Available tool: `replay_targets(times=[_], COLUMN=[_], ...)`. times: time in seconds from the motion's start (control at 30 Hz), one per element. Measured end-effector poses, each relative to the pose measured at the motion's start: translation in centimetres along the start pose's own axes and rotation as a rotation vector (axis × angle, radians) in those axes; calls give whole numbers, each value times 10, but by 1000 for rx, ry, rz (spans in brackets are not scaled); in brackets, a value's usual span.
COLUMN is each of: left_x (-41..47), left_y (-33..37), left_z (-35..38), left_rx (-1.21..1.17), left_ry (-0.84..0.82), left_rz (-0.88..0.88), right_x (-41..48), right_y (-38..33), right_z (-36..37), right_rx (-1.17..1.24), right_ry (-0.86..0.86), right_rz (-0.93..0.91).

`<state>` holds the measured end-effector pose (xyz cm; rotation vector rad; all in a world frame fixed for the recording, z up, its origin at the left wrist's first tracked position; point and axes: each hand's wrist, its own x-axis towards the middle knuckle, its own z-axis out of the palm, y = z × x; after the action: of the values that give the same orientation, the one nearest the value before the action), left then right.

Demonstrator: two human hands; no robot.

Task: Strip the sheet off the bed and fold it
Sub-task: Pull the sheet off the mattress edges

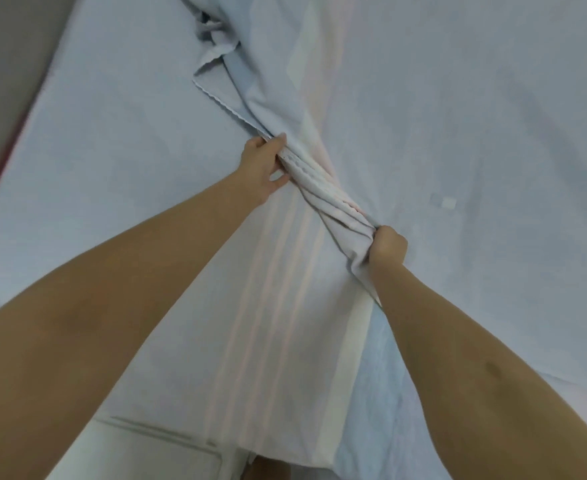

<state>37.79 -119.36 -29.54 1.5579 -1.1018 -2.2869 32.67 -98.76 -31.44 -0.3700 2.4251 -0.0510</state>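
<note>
A pale blue sheet with faint white and pink stripes lies spread over the bed. A bunched, twisted stretch of it runs diagonally between my two hands. My left hand grips the upper end of this bunch, fingers wrapped around the gathered cloth. My right hand is clenched in a fist on the lower end. A loose scalloped edge of the sheet lies crumpled beyond my left hand.
The bed's left edge runs diagonally, with grey floor and a red strip beyond it. Pale floor tiles show at the bottom by the near side of the bed. A small white label sits on the sheet to the right.
</note>
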Motion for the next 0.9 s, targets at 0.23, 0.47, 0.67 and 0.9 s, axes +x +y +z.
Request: replay_targets(times=[0.23,0.47,0.67,0.9], left_x=[24,30,19,-24], left_y=[26,32,36,1], left_z=[8,-4,-20,-62], left_rx=[55,9,-70,249], left_ry=[180,119,-69,229], left_rz=[-7,-8,88,490], right_x=[15,14,15,-6], right_y=[3,3,4,-5], right_z=[-1,-1,4,1], right_rx=[93,109,196,118], right_ry=[-3,-11,27,73], right_rz=[82,104,121,67])
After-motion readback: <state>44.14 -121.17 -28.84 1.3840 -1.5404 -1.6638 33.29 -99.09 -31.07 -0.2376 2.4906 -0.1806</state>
